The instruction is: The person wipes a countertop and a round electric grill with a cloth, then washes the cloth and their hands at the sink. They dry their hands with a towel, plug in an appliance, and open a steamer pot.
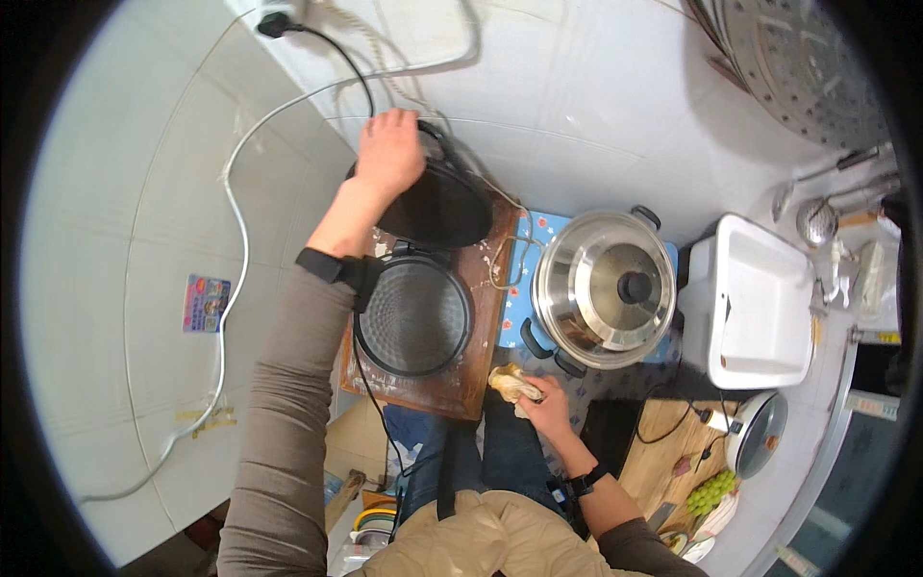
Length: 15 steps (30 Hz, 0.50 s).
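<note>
A round electric griddle stands raised open on a brown wooden board (pixel 490 324). Its lower plate (pixel 413 316) is dark and dimpled, and its black lid (pixel 433 205) leans back towards the tiled wall. My left hand (pixel 393 153) is at the upper edge of that lid, beside a black power cord (pixel 346 54). Its palm side and grip are hidden from me. Off the board's right corner, my right hand (pixel 549 411) holds a crumpled, yellow-stained cloth (pixel 513 384).
A lidded steel pot (pixel 602 288) sits on a blue patterned surface (pixel 517 324), right of the board. Beyond it stands a white plastic basin (pixel 764 310). A wooden cutting board (pixel 649 461), green grapes (pixel 712 492) and a power strip (pixel 721 420) lie lower right. A white cable (pixel 244 252) runs along the wall.
</note>
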Tool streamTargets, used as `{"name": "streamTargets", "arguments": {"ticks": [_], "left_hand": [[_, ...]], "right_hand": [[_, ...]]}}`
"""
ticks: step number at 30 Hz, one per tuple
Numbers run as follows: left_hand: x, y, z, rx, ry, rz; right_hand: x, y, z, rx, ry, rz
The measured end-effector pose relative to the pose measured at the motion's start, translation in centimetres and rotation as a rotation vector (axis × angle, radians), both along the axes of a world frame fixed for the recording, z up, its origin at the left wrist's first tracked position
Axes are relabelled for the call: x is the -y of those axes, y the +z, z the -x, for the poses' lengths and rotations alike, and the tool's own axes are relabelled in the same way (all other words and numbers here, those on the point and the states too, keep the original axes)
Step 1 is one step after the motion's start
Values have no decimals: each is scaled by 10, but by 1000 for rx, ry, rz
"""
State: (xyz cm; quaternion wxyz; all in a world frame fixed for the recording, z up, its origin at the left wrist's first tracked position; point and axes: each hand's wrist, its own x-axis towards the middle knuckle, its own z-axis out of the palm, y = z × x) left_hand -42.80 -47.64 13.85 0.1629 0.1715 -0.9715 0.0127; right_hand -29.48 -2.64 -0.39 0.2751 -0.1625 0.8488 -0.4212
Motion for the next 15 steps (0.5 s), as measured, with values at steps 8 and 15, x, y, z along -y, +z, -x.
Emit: {"name": "streamTargets", "arguments": {"ticks": [8,15], "left_hand": [[-63,46,-176,304,-205,-578],[-137,-58,-308,684,-174,-623]], "right_hand": [[-55,-22,-3,697,-344,195],[-89,-64,-44,1281,-656,634]]}}
